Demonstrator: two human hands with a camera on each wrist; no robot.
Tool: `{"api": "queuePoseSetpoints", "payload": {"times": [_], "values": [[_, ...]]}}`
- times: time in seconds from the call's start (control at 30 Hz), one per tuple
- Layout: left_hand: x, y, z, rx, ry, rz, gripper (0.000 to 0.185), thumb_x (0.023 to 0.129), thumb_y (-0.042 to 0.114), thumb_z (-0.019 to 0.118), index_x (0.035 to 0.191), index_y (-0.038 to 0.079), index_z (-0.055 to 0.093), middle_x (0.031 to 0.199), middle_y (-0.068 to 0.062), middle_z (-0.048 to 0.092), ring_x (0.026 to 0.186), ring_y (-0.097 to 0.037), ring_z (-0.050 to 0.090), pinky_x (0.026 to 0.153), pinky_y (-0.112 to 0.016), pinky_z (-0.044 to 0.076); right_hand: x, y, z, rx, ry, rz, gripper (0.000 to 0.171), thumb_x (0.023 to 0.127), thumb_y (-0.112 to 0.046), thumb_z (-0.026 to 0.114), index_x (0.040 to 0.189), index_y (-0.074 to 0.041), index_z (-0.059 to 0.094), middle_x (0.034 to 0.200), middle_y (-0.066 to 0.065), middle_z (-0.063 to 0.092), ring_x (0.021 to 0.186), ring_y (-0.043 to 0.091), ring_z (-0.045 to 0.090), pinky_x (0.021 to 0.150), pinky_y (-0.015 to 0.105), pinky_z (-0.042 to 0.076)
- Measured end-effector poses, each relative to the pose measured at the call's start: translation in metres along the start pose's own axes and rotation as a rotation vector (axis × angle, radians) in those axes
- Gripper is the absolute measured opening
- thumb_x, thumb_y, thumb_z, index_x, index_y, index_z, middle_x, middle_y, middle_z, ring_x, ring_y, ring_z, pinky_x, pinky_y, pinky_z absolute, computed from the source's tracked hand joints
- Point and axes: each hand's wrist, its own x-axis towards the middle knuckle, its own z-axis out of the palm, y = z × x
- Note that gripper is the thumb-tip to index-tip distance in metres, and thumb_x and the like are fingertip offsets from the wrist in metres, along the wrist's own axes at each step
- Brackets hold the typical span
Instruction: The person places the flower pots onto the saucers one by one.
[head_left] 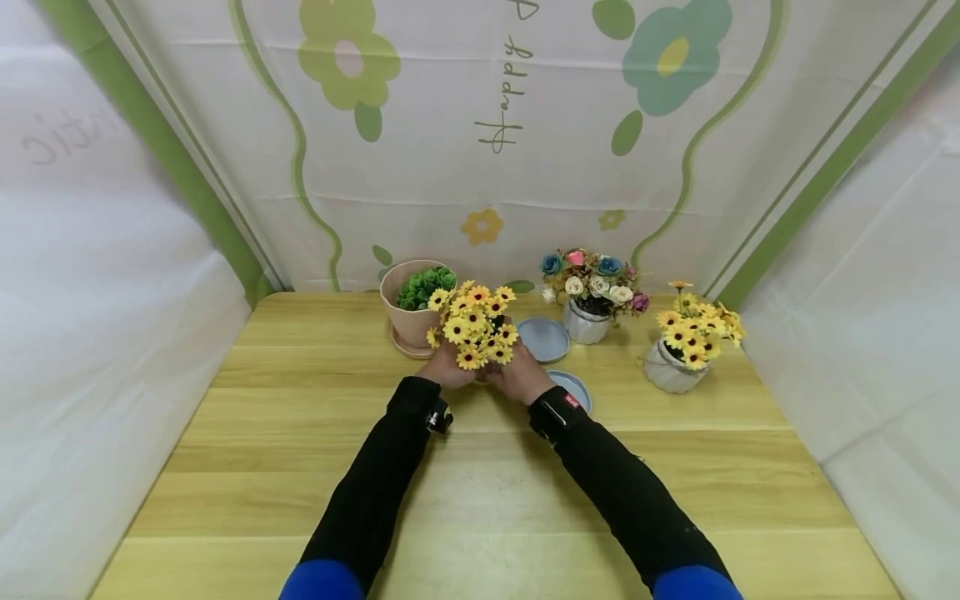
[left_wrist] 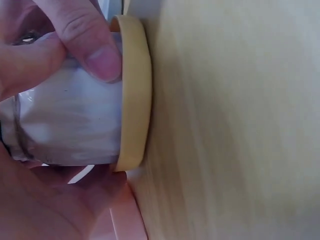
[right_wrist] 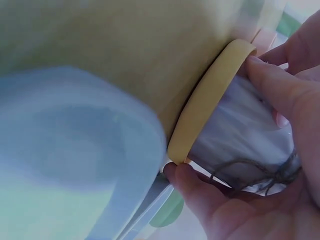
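A small pot of yellow artificial flowers point(head_left: 474, 327) stands between both hands at the table's middle. In the left wrist view its pale wrapped pot point(left_wrist: 75, 120) sits in a yellow saucer point(left_wrist: 136, 95). My left hand point(head_left: 448, 368) grips the pot's side, thumb close to the saucer's rim. From the other side my right hand point(head_left: 522, 377) holds the pot, its fingertips right at the saucer's edge in the right wrist view. Twine point(right_wrist: 280, 175) is tied around the wrapping. From above, the blossoms hide the pot and most fingers.
Behind the left hand stands a pink pot point(head_left: 412, 321) with a green plant, on a pink saucer. Two blue-grey saucers point(head_left: 545, 340) lie by the right hand. Farther right are a pot of mixed roses point(head_left: 588, 323) and another yellow flower pot point(head_left: 675, 371). Fabric walls point(head_left: 420, 183) enclose the table.
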Motion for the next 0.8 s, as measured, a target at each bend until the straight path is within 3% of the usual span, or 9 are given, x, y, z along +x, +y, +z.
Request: {"api": "queuePoseSetpoints", "payload": {"times": [0.03, 0.2, 0.4, 0.6, 0.63, 0.73, 0.8], "values": [[0.002, 0.000, -0.001, -0.003, 0.001, -0.004, 0.068, 0.100, 0.011, 0.069, 0.161, 0.007, 0.039, 0.163, -0.017, 0.043, 0.156, -0.035, 0.037, 0.134, -0.047, 0.028, 0.004, 0.012, 0.004, 0.003, 0.011, -0.025, 0.074, 0.090, -0.013, 0.085, 0.154, -0.005, 0.048, 0.159, 0.021, 0.047, 0.150, 0.038, 0.045, 0.129, 0.052, 0.037], [0.011, -0.005, -0.007, 0.014, 0.022, 0.005, 0.075, 0.096, 0.009, 0.069, 0.163, 0.004, 0.033, 0.165, -0.020, 0.038, 0.157, -0.038, 0.033, 0.135, -0.049, 0.026, 0.016, 0.018, 0.006, -0.019, 0.029, -0.040, 0.064, 0.090, -0.012, 0.084, 0.147, -0.006, 0.055, 0.151, 0.019, 0.057, 0.145, 0.037, 0.050, 0.126, 0.050, 0.041], [0.024, -0.023, -0.013, -0.087, 0.039, -0.042, 0.086, 0.089, 0.009, 0.068, 0.166, 0.010, 0.029, 0.169, -0.018, 0.033, 0.159, -0.037, 0.030, 0.136, -0.049, 0.024, 0.031, 0.008, 0.001, -0.046, -0.007, 0.048, 0.065, 0.092, -0.009, 0.082, 0.151, -0.007, 0.054, 0.157, 0.018, 0.052, 0.149, 0.034, 0.047, 0.129, 0.047, 0.038], [0.071, -0.110, -0.003, -0.079, 0.067, -0.053, 0.096, 0.091, 0.025, 0.076, 0.168, 0.026, 0.020, 0.172, -0.005, 0.028, 0.157, -0.025, 0.032, 0.133, -0.041, 0.030, 0.045, 0.008, 0.002, -0.084, -0.016, 0.065, 0.043, 0.098, -0.009, 0.075, 0.139, -0.011, 0.061, 0.145, 0.012, 0.063, 0.139, 0.029, 0.057, 0.123, 0.044, 0.046], [0.078, -0.120, -0.002, -0.095, 0.073, -0.084, 0.097, 0.090, 0.026, 0.077, 0.168, 0.027, 0.020, 0.172, -0.005, 0.028, 0.157, -0.025, 0.032, 0.133, -0.041, 0.031, 0.046, 0.008, 0.002, -0.088, -0.021, 0.072, 0.042, 0.100, -0.011, 0.074, 0.140, -0.012, 0.061, 0.145, 0.011, 0.063, 0.139, 0.029, 0.057, 0.123, 0.043, 0.046], [0.084, -0.120, -0.006, -0.077, 0.072, -0.192, 0.100, 0.090, 0.025, 0.077, 0.170, 0.026, 0.016, 0.174, -0.007, 0.026, 0.158, -0.025, 0.034, 0.132, -0.043, 0.032, 0.052, 0.010, 0.005, -0.087, -0.028, 0.098, 0.044, 0.102, -0.014, 0.071, 0.145, -0.014, 0.058, 0.148, 0.010, 0.061, 0.141, 0.029, 0.056, 0.125, 0.041, 0.044], [0.088, -0.125, -0.007, -0.066, 0.086, -0.207, 0.097, 0.092, 0.029, 0.075, 0.169, 0.027, 0.017, 0.172, -0.007, 0.028, 0.154, -0.024, 0.038, 0.129, -0.040, 0.037, 0.056, 0.010, 0.006, -0.089, -0.031, 0.105, 0.046, 0.103, -0.015, 0.070, 0.147, -0.016, 0.056, 0.150, 0.009, 0.060, 0.143, 0.027, 0.055, 0.127, 0.039, 0.042]]}}
